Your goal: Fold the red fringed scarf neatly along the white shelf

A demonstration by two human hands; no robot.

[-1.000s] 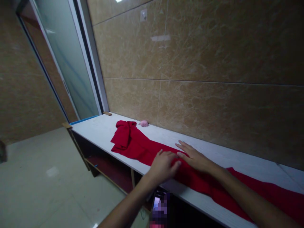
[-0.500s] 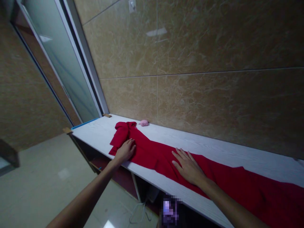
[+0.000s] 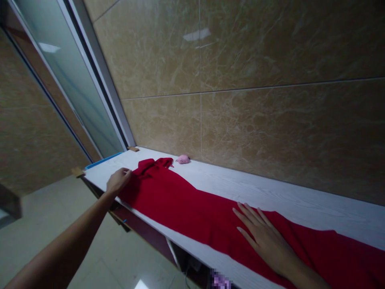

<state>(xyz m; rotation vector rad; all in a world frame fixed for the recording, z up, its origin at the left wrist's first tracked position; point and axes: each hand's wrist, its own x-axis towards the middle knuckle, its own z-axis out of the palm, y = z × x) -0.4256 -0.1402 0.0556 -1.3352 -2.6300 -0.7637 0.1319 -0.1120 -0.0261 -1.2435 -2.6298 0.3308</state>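
Observation:
A long red cloth [image 3: 180, 200] lies stretched along the white tabletop [image 3: 222, 180], crumpled at its far left end with a few thin strands at the corner. My left hand [image 3: 118, 180] is at the cloth's left edge, fingers curled and closed on the fabric; the fingertips are partly hidden. Flat on the cloth further right rests my right hand [image 3: 264, 235], its fingers spread and holding nothing. Just beyond the crumpled end, against the wall, sits a small pink object [image 3: 183, 159], too small to identify surely.
A tan marbled tile wall [image 3: 255, 120] runs along the table's back edge. Blue edging [image 3: 104, 160] and small brown blocks [image 3: 77, 172] mark the left end. Shelves open below the tabletop. A glass door [image 3: 75, 76] stands to the left.
My left hand has moved left, and the cloth's left end has spread out with it. My right hand appears lower and further right, still flat on the cloth. The view has shifted slightly.

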